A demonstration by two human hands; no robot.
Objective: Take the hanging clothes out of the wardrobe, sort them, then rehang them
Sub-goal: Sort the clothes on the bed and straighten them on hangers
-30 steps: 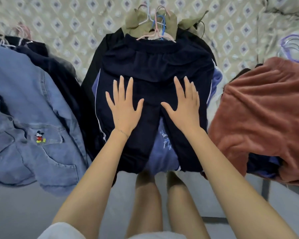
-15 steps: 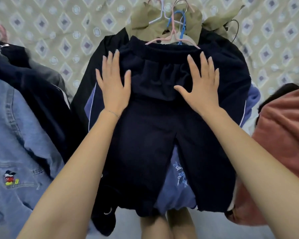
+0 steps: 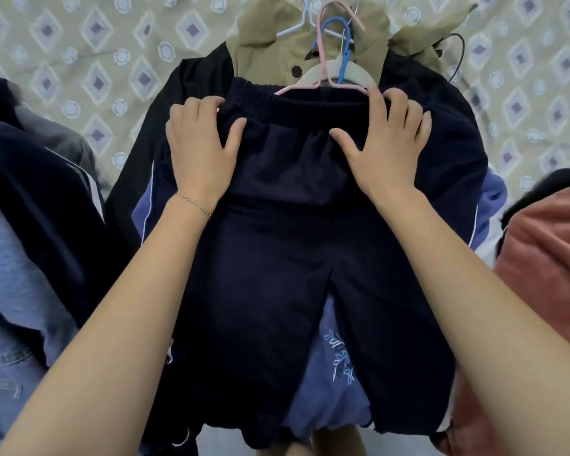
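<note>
Holding the top band of the dark pants (image 3: 287, 205), the left hand (image 3: 199, 149) and right hand (image 3: 387, 149) each curl their fingers over the band, thumbs spread flat on the front. The pants lie on a pile of clothes in the middle of the bed (image 3: 79, 60), legs hanging off its near edge. They look soft, floppy and light, so the stretchy band by the pink hanger (image 3: 323, 60) seems the best place to hold
</note>
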